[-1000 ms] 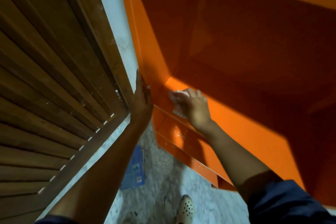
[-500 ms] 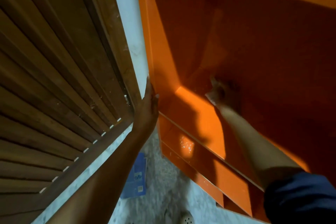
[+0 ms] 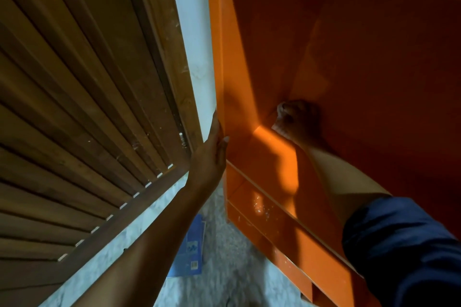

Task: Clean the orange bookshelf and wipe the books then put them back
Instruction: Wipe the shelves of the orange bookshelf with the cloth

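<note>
The orange bookshelf (image 3: 249,157) fills the right half of the view, its compartment bare of books. My left hand (image 3: 212,149) lies flat with straight fingers against the shelf's left outer side panel, thumb on the front edge. My right hand (image 3: 296,122) reaches deep into the shadowed back left corner of the compartment, fingers curled round a pale cloth (image 3: 280,129) pressed to the shelf board. Only a small edge of the cloth shows under the hand. A blue book (image 3: 190,249) lies on the floor below, beside the shelf's base.
A brown slatted wooden door (image 3: 74,119) takes up the left side, with a strip of white wall (image 3: 197,57) between it and the shelf. The speckled grey floor (image 3: 224,269) shows at the bottom.
My right hand has moved with the cloth from the shelf's front left area to the back corner. My left hand stays on the side panel. The camera has shifted closer.
</note>
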`<state>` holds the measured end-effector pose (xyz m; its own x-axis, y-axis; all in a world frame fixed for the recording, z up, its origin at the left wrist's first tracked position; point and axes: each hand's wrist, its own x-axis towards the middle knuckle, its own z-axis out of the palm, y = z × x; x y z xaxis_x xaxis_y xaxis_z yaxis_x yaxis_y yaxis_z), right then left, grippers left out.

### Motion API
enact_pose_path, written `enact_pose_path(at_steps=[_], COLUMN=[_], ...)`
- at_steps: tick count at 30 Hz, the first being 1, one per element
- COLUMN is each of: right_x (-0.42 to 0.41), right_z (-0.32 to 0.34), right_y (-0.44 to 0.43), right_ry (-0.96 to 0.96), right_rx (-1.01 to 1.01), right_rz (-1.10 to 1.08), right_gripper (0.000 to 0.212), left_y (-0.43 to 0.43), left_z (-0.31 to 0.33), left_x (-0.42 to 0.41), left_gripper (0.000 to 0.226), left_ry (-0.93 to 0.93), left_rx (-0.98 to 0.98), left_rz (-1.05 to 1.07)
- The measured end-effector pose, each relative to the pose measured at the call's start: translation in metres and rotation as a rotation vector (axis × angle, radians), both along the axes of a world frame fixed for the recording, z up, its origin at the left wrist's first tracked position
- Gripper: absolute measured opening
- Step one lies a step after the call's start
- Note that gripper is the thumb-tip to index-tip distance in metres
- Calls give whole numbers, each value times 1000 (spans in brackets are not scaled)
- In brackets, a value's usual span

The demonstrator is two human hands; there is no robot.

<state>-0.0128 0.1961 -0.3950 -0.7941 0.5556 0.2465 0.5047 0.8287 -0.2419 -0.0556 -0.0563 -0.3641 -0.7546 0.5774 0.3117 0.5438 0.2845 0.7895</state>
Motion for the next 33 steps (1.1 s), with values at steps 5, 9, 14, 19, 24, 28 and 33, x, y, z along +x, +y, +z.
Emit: enact_pose_path(at_steps=[5,9,14,19,24,28,33], right_x=[5,10,21,28,35,38,44], right_z=[7,8,3,7,9,7,7], right_y=[-25,-42,-64,-85,-110,-124,-139], right_ry=[-122,-124,-74,-129,-159,-117,-103], right_rx=[-175,-252,-258,-171,-84,-94,-106], right_rz=[-54,-11,68,115,120,150,232], right_gripper=[32,49,44,38,32,27,30], left_y=[-1,-1,-3,-5,-7,-9,-9], left_z=[5,-1,-3,4,16,14,11], left_x=[-1,-4,-7,-4,0,-4,-7], left_gripper=[59,89,97,64,82,74,65], left_ry=[-11,-62,-161,-159,-101,-84,-56], left_rx=[-36,-11,-15,47,25,11,-28], left_rz=[-23,-45,-61,-121,-150,-176,-164])
